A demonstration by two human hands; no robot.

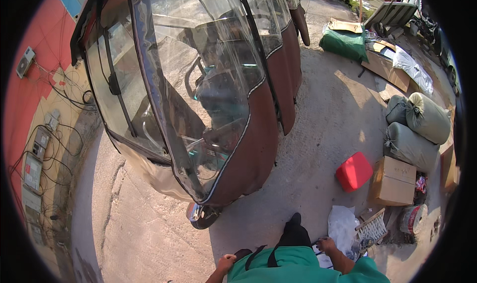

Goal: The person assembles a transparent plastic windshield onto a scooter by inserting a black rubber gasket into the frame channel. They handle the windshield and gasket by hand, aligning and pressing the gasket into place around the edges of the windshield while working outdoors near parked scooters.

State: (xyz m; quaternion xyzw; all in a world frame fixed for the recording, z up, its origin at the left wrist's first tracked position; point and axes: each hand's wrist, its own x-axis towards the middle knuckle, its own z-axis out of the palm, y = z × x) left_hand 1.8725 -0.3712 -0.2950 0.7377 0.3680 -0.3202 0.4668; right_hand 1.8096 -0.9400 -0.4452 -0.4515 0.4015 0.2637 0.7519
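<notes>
My left hand (pixel 227 263) is low in the view beside the hem of my green shirt (pixel 283 259), its fingers curled; I cannot make out whether anything is in them. On the other side of my body, my right hand (pixel 326 245) hangs with bent fingers, near a white plastic bag (pixel 342 224) on the ground. What it may hold is too small to tell. Black straps (pixel 272 257) hang over the shirt. Ahead stands a three-wheeled vehicle with a brown cover (pixel 253 154) and clear plastic sheets, its front wheel (pixel 202 215) towards me.
To the right are a red plastic container (pixel 354 172), a cardboard box (pixel 393 181), stuffed grey sacks (pixel 411 146) and a round tub (pixel 413 218). Farther off lies a green bundle (pixel 344 43). A red wall (pixel 30 99) with meter boxes and cables runs along the left.
</notes>
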